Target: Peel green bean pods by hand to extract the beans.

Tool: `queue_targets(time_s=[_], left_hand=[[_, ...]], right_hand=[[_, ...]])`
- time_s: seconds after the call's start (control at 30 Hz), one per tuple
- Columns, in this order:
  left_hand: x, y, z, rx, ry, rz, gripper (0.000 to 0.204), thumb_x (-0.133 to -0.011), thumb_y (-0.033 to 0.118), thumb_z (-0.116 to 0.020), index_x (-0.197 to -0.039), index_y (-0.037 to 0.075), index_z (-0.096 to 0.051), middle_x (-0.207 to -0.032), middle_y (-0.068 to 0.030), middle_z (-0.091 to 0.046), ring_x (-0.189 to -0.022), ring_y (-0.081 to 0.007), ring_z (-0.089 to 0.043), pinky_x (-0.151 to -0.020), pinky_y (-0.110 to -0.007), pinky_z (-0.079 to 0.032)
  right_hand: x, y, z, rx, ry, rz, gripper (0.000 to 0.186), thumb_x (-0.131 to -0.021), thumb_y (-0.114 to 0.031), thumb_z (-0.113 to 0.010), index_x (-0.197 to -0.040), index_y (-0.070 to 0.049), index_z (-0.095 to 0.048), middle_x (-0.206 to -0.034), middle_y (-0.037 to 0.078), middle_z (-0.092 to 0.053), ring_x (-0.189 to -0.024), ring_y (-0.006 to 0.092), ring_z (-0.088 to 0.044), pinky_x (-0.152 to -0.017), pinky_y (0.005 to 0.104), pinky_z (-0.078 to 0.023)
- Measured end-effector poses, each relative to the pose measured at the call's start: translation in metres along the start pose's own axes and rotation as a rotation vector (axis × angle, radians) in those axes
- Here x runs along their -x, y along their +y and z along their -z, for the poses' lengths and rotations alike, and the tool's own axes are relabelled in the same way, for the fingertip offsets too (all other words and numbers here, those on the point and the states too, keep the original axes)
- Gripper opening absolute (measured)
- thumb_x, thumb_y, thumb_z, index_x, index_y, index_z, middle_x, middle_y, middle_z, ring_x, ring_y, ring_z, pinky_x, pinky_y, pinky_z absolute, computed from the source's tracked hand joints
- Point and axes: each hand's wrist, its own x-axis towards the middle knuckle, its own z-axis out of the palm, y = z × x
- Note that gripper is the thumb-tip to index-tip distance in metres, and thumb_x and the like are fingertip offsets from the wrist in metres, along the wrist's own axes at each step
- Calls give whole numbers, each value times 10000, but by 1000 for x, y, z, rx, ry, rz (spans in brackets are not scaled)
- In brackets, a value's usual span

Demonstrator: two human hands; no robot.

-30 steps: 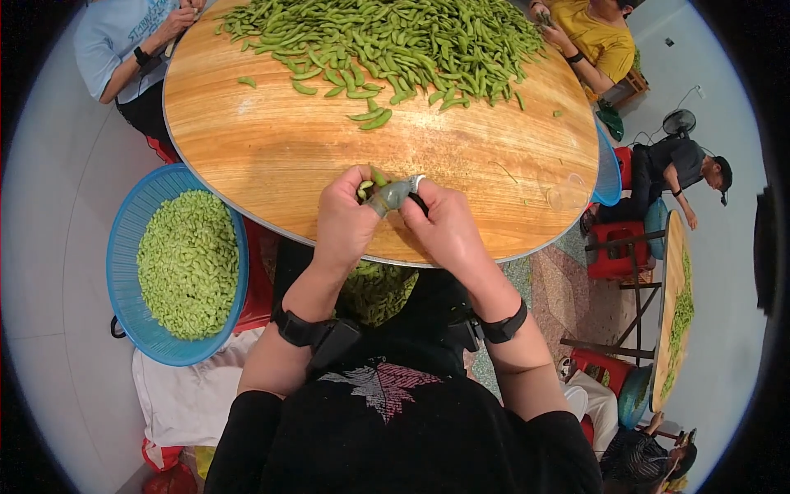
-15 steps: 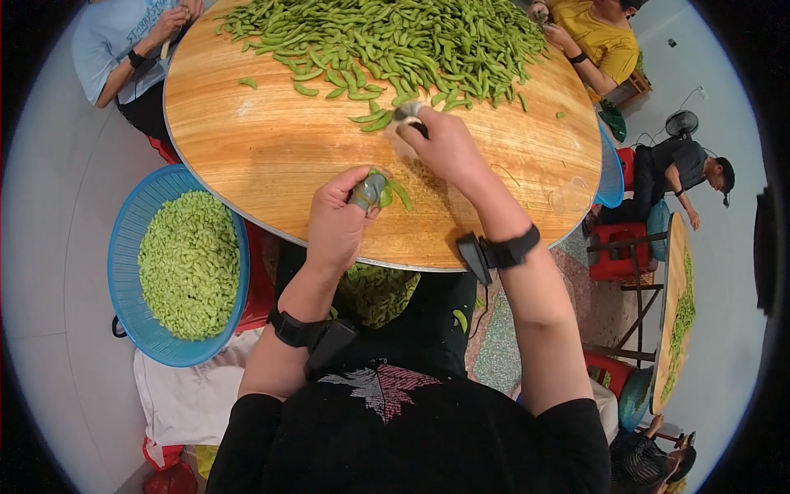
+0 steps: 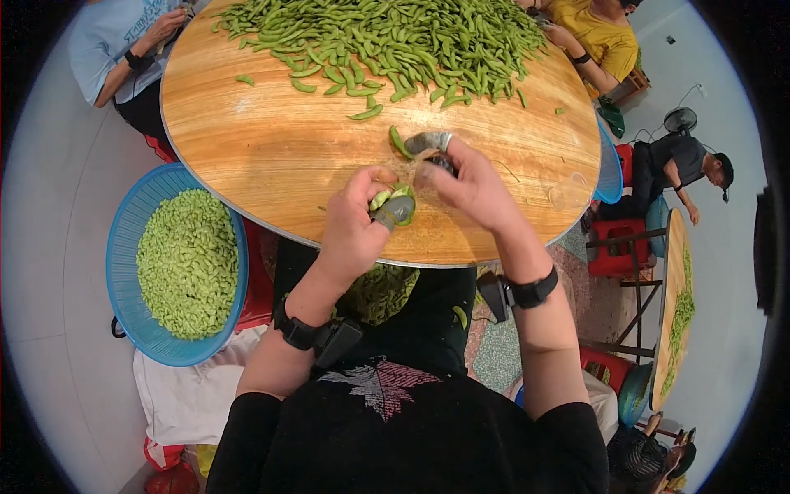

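Observation:
My left hand [image 3: 354, 221] is closed near the table's front edge. Light green edamame beans [image 3: 380, 199] and part of a green pod show between its fingers, and a grey cover wraps the thumb. Just to the right, my right hand [image 3: 467, 183] is curled, with a grey cover on one finger and something dark by another. At its covered fingertip is a curved edamame pod [image 3: 398, 142], partly hidden and seemingly pinched. Another loose pod [image 3: 367, 113] lies beyond it, in front of the large heap of edamame pods [image 3: 395, 45].
The round wooden table [image 3: 247, 165] curves around me. A blue basket [image 3: 119, 272] of shelled beans [image 3: 188, 263] stands at my left. More green pieces [image 3: 378, 292] lie below the table edge by my lap. Two people sit across; others work at a second table [image 3: 671, 313].
My right hand has drawn back from the heap toward me, bringing a pod along. My left hand has shifted slightly right and turned, showing beans; the pod that stuck out of it no longer shows.

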Motion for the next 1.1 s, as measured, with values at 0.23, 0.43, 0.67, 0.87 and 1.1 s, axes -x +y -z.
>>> queue_targets(time_s=[0.23, 0.43, 0.67, 0.87, 1.1], left_hand=[[6, 19, 1, -255, -124, -12, 361, -773, -30, -638, -1091, 7, -472, -811, -45, -631, -719, -102, -582, -634, -241, -462], [4, 12, 8, -236, -152, -415, 270, -726, 31, -671, -977, 62, -575, -797, -114, -633, -717, -266, -637, -624, -305, -484], [1, 17, 17, -99, -265, -229, 169, -781, 12, -615, -937, 50, -561, -775, -76, -600, -666, -159, -578, -595, -250, -448], [-5, 15, 18, 478, -22, 172, 117, -843, 38, -569, -957, 48, -545, -814, -29, -581, -629, -56, -464, -555, -176, -368], [-11, 8, 21, 582, -10, 223, 216, -900, 48, -487, -1108, 7, -531, -872, -34, -574, -667, -40, -437, -502, -148, -297]], right_hand=[[27, 19, -22, -131, 98, 57, 228, -821, -63, -632, -1042, -16, -600, -785, -34, -574, -682, 21, -481, -591, 186, -414], [40, 27, -40, -919, 91, -119, 189, -834, 21, -564, -1004, -62, -567, -724, -47, -507, -494, 22, -369, -444, 170, -286], [39, 37, -46, -1277, 64, -175, 192, -835, 2, -572, -1015, -53, -537, -701, -31, -498, -470, 33, -364, -419, 176, -285], [34, 14, 0, -529, -396, -54, 199, -826, -11, -563, -1025, -14, -555, -731, 48, -595, -544, 42, -501, -462, 201, -388], [-30, 20, -8, 877, 152, 75, 336, -789, -289, -636, -972, -11, -590, -766, 241, -605, -747, 411, -582, -652, 464, -462]])
